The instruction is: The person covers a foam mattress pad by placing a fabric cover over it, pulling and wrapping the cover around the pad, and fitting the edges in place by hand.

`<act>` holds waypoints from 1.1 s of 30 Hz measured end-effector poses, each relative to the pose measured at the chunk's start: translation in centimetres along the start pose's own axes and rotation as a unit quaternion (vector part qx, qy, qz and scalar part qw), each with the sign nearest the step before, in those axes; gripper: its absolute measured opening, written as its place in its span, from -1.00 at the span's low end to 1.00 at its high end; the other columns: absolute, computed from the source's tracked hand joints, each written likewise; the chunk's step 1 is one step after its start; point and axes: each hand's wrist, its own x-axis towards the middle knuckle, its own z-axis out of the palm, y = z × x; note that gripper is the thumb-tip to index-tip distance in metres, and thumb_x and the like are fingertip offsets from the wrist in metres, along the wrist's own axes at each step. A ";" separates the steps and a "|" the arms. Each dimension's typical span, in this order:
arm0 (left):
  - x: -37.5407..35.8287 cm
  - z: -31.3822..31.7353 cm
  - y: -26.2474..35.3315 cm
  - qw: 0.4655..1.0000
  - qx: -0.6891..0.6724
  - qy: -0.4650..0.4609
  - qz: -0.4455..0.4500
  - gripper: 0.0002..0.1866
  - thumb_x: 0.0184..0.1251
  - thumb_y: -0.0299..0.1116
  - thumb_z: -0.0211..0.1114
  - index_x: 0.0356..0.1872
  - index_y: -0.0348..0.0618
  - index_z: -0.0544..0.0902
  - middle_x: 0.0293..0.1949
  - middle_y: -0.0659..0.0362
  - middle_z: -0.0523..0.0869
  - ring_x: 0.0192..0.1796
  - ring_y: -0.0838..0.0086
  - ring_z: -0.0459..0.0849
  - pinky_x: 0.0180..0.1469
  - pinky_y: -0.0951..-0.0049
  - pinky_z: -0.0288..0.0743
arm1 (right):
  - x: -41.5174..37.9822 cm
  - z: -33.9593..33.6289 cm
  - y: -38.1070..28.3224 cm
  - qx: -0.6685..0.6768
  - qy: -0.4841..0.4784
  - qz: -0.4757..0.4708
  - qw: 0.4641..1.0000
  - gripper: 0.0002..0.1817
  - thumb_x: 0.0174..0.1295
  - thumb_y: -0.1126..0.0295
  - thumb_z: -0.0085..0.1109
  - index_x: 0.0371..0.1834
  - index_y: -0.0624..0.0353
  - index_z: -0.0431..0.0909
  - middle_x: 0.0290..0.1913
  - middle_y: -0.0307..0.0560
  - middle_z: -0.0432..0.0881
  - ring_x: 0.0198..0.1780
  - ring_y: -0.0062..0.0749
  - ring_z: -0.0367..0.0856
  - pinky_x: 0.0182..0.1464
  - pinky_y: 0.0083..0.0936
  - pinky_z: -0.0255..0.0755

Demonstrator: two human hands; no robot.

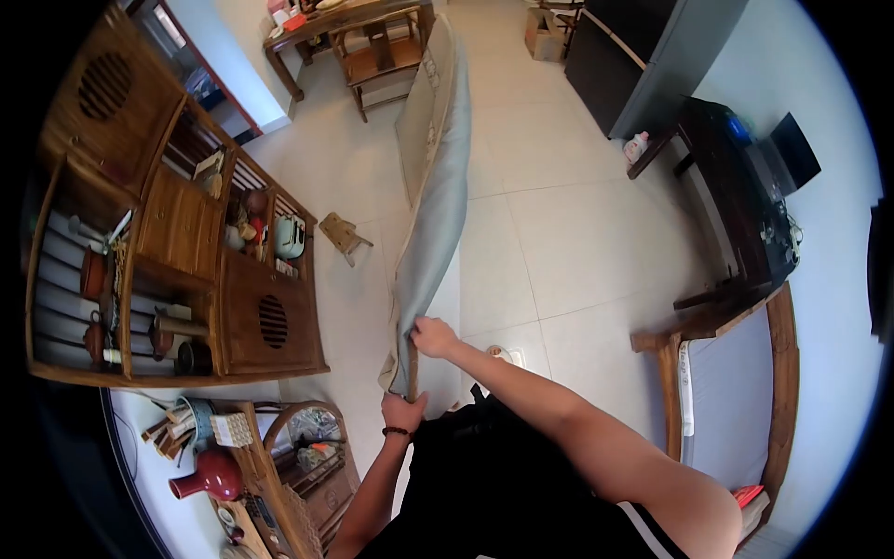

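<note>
A long, padded grey-blue seat cushion (440, 205) with a beige patterned face stands on its edge in front of me and runs away toward the wooden chair. My right hand (435, 336) is closed on its upper edge, close to the near end. Lower down at that same end, my left hand (404, 410), with a beaded bracelet at the wrist, grips the corner. Part of the patterned face is hidden behind the folded edge.
To the left stands a wooden cabinet (177, 224) with shelves of pots, and a small wooden stool (343, 235) is on the tiled floor. A wooden chair (377, 58) is ahead. At right are a dark desk (717, 154) and a wooden-framed seat (672, 391).
</note>
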 end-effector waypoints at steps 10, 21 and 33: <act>0.0 -0.3 -5.0 0.987 -0.105 0.100 -0.065 -0.48 0.12 -0.14 0.54 -0.07 -0.39 0.67 -0.18 -0.16 0.78 -0.11 0.03 0.78 -0.04 0.17 0.58 | -0.4 4.8 -0.4 0.301 0.132 -0.091 0.940 -0.77 0.13 0.34 0.32 -0.35 0.23 0.47 -0.37 0.09 0.56 -0.24 0.10 0.58 -0.10 -0.18 0.47; -3.0 -0.8 -13.7 0.995 -0.064 0.036 -0.060 -0.46 0.25 -0.10 0.48 -0.02 -0.45 0.63 -0.17 -0.09 0.75 -0.17 0.23 0.72 -0.13 0.14 0.55 | 6.3 7.2 3.0 0.835 0.036 0.176 0.521 -0.80 0.28 0.46 0.11 -0.04 0.18 0.52 -0.08 -0.12 0.63 -0.03 -0.30 0.62 0.00 -0.39 0.53; -8.2 1.8 -9.2 0.955 -0.216 0.098 -0.180 -0.45 0.23 -0.22 0.51 0.10 -0.42 0.59 0.02 -0.05 0.72 0.02 0.29 0.70 0.11 0.29 0.55 | 14.3 7.7 2.8 0.852 -0.113 0.051 0.509 -0.59 0.30 0.29 0.10 0.15 0.27 0.50 0.05 0.03 0.64 0.08 -0.22 0.63 0.16 -0.22 0.51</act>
